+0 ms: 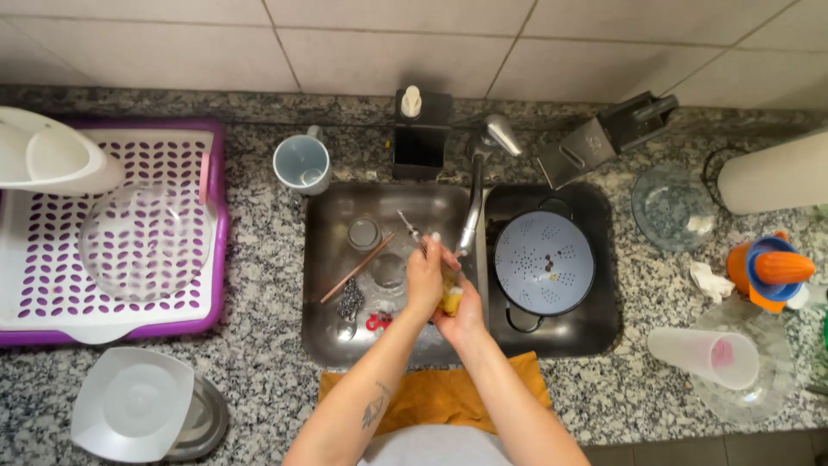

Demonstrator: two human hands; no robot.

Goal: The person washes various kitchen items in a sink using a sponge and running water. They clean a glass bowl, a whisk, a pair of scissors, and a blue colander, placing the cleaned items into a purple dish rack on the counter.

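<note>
Over the middle of the steel sink basin (332, 259), the left hand (423, 280) is closed around the handle of a slim metal utensil (410, 227), whose working end points up and away toward the back wall, while the right hand (459, 312) is wrapped around a yellow sponge (450, 300) pressed against the utensil's lower part. The two hands touch, so this looks like the scrubbing stage of washing up, with the chrome tap spout (473, 203) just beside the right hand; a rinse under that spout would call for only a short lift, keeping the utensil's tip away from the spout. Room inside the basin is tight: a clear drinking glass (364, 233), a thin wooden stick (356, 268), a dark wad of steel wool (349, 299) and a small red object (377, 324) lie to the left of the hands, near but apart. To the right, a pale blue perforated colander (544, 261) fills the darker second basin. On the speckled granite tabletop (259, 345), a purple-rimmed white drying rack (52, 259) holds an upturned clear glass bowl (145, 244) and has bare room in its lower part. An orange cloth (440, 393) hangs over the near edge, under the forearms.
</note>
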